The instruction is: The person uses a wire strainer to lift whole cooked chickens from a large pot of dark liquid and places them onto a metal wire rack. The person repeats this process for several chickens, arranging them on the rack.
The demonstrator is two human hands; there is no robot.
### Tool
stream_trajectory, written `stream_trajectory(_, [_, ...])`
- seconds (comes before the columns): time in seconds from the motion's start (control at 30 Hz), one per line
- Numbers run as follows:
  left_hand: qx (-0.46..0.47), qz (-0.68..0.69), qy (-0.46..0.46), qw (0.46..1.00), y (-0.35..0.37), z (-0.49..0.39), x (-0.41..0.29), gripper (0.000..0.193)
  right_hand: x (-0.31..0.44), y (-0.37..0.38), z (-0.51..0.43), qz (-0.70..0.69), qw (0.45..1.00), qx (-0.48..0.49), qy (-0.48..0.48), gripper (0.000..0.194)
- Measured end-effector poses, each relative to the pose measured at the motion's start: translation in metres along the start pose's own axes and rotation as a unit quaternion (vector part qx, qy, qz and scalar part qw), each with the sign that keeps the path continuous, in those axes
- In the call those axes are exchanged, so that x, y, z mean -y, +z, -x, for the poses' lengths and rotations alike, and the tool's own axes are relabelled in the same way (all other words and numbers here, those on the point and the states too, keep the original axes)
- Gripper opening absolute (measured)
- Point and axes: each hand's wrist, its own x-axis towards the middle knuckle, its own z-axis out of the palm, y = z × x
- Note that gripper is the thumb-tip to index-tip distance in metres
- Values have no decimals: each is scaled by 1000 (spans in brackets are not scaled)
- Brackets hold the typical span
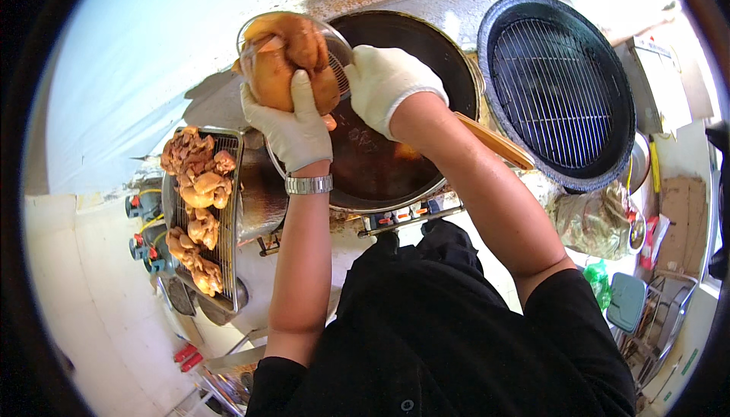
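Observation:
Over the left edge of a large pot of dark brown liquid, a whole brown-glazed bird, probably a chicken, rests in a wire skimmer. My left hand, in a white glove, holds the bird from its near side, thumb laid across it. My right hand, also gloved, is closed around the skimmer's handle near the basket. The handle's wooden end sticks out beyond my right forearm. The bird's underside is hidden by my left hand and the skimmer.
Left of the pot, a wire rack on a metal tray carries several pieces of cooked poultry. A dark round pan with a wire grate stands to the right. Burner knobs line the stove front. Gas valves sit at far left.

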Motion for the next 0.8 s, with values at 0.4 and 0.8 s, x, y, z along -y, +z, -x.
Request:
stream_trajectory(0.4, [2,-2,3,1000,20,13,-4,89,-22,-4,4,-17,1000,19,6,32])
stream_trajectory(0.8, [59,27,-45,997,34,24,-10,91,-47,-1,5,-29,999,15,31,32])
